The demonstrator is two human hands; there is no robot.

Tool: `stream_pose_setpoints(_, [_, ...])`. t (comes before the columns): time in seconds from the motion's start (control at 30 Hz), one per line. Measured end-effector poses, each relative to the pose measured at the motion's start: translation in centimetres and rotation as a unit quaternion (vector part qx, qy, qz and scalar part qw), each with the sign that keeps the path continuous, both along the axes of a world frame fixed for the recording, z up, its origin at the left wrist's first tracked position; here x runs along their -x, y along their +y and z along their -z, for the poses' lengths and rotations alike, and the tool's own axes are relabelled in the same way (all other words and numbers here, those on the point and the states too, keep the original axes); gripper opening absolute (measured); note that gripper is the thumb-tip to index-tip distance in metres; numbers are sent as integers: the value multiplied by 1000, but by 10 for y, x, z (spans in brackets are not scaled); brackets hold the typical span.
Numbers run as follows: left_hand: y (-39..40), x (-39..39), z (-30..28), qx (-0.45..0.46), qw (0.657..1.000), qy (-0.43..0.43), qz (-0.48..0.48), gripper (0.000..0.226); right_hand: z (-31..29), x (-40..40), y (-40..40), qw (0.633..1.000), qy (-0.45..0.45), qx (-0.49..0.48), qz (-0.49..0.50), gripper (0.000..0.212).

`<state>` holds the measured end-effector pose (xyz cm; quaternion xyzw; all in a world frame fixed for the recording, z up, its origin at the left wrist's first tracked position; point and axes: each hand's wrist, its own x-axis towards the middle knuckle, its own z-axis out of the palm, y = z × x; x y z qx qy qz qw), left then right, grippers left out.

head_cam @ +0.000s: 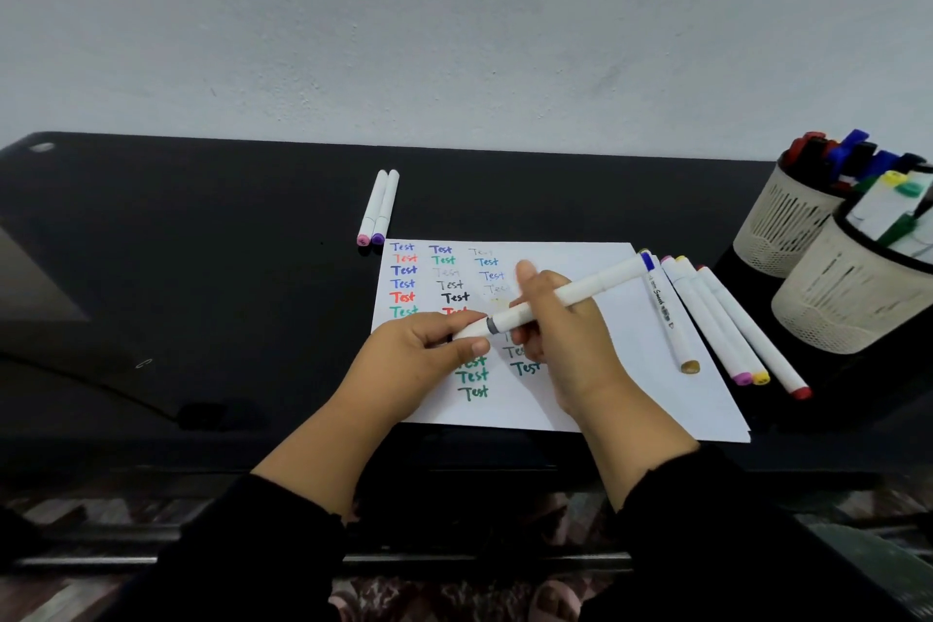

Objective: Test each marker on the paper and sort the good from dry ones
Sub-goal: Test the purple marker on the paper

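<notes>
Black desk under a pale wall, and your head view has the white marker slanting up-right over the paper. Your right hand wraps its barrel; left hand pinches the cap end lower-left. Pull along that axis, I'd say.

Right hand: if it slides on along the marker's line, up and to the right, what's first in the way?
Likely the loose markers at the paper's right edge, since the held marker points at them. The right hand may pass above them; depth is unclear.
</notes>
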<state>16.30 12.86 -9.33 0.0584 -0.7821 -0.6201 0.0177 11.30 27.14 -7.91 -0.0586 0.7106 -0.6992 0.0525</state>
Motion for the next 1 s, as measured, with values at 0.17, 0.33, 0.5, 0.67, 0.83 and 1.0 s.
stream_pose_setpoints(0.17, [0, -1, -1, -2, 1000, -7, -3, 23, -5, 5, 1, 999, -32, -11, -32, 30])
stream_pose_setpoints(0.33, [-1, 0, 0, -13, 1000, -15, -12, 17, -7, 8, 4, 996, -31, -5, -78, 36])
stream_pose_setpoints(0.5, [-2, 0, 3, -45, 998, -24, -33, 20, -4, 10, -3, 998, -39, 3, -55, 40])
stream_pose_setpoints(0.67, [-3, 1, 3, -60, 996, -42, -49, 22, -2, 8, -13, 998, -59, 3, -28, 41])
stream_pose_setpoints(0.83, [-3, 0, 3, -64, 996, -45, -53, 20, -3, 5, -16, 997, -73, -2, -6, 39])
stream_pose_setpoints(1.0, [-1, -2, 3, -48, 997, -32, -59, 21, -7, 4, -14, 997, -78, -22, -7, 36])
